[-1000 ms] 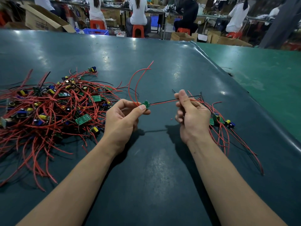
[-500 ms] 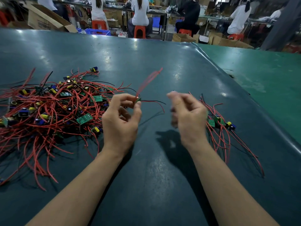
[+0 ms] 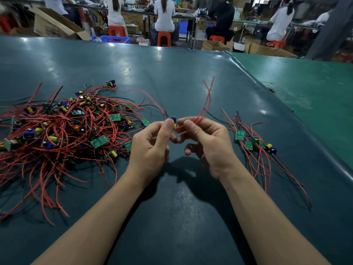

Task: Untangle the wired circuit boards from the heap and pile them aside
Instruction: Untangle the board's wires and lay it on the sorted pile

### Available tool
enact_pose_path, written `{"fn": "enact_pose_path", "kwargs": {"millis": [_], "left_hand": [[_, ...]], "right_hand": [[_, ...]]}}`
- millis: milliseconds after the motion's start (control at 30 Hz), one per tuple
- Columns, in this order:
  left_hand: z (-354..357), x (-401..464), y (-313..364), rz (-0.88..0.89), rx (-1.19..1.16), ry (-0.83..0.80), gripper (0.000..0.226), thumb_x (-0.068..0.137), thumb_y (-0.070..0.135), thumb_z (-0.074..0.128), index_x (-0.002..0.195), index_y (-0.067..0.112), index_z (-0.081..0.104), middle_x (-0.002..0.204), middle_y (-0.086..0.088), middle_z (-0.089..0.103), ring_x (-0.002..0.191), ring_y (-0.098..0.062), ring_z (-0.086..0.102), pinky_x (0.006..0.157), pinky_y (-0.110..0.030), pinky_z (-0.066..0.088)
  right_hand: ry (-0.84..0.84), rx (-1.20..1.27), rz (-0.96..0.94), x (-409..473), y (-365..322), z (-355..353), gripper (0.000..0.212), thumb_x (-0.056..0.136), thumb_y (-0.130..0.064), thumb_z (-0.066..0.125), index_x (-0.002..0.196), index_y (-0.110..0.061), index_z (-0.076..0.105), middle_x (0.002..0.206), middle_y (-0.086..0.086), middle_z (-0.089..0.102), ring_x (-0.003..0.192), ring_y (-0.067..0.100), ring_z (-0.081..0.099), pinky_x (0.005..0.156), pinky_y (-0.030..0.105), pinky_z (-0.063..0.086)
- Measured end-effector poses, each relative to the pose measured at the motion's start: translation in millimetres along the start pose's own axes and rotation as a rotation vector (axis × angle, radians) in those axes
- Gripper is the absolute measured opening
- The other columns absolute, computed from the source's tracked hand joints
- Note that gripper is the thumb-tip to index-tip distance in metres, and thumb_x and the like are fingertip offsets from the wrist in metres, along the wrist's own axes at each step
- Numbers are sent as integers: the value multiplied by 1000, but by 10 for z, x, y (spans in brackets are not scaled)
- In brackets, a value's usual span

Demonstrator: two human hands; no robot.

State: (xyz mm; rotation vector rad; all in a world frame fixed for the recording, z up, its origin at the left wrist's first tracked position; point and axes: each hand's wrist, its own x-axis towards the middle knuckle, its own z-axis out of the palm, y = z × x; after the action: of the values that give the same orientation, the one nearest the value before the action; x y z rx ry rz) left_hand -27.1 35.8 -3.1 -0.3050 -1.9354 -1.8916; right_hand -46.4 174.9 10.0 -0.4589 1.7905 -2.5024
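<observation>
A tangled heap [image 3: 63, 131] of small green circuit boards with red and black wires lies at the left of the dark green table [image 3: 172, 77]. A small pile [image 3: 254, 142] of sorted boards with wires lies at the right. Above the table's middle my left hand [image 3: 150, 148] pinches one small board [image 3: 172, 120] between thumb and fingers. My right hand [image 3: 208, 144] pinches that board's red wires [image 3: 207, 102], which curve upward and away. More red wires trail from the board back toward the heap.
The table's raised right edge [image 3: 286, 115] runs diagonally past the small pile, with a lighter green table [image 3: 315, 88] beyond. Cardboard boxes [image 3: 55, 25], red stools and several seated people are behind the far edge.
My hands have come together at the middle. My right hand let go of the stretched wire ends, then took the red wires close to the board. The board was turned in my left hand.
</observation>
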Motion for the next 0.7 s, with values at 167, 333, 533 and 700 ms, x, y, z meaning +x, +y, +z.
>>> {"fn": "enact_pose_path", "kwargs": {"millis": [167, 333, 533, 700], "left_hand": [[12, 29, 10, -150, -241, 40, 20, 80, 27, 66, 74, 9, 63, 54, 2, 58, 38, -10, 39, 38, -18, 28], [-16, 59, -26, -310, -356, -94, 18, 75, 20, 74, 73, 10, 60, 61, -3, 63, 37, -12, 41, 40, -14, 27], [-17, 115, -5, -349, -520, 9, 12, 77, 18, 72, 67, 14, 66, 66, -5, 68, 37, -7, 37, 40, -18, 25], [-28, 130, -1, -364, -511, 61, 13, 77, 21, 64, 67, 13, 62, 65, -3, 65, 39, -7, 37, 40, -18, 27]], "right_hand": [[162, -37, 37, 32, 6, 9, 9, 90, -8, 67, 83, -10, 73, 73, 8, 71, 53, 15, 60, 40, 21, 43], [293, -162, -62, 31, 8, 5, 9, 85, -12, 73, 77, -13, 76, 65, 1, 67, 54, 11, 57, 41, 21, 40], [231, 242, 222, -24, 15, 127, 14, 81, -8, 70, 74, -15, 80, 73, 0, 74, 62, 6, 68, 48, 14, 48], [223, 175, 213, -16, 32, 171, 19, 85, -4, 68, 74, -15, 79, 73, 1, 74, 63, 7, 68, 49, 16, 48]]}}
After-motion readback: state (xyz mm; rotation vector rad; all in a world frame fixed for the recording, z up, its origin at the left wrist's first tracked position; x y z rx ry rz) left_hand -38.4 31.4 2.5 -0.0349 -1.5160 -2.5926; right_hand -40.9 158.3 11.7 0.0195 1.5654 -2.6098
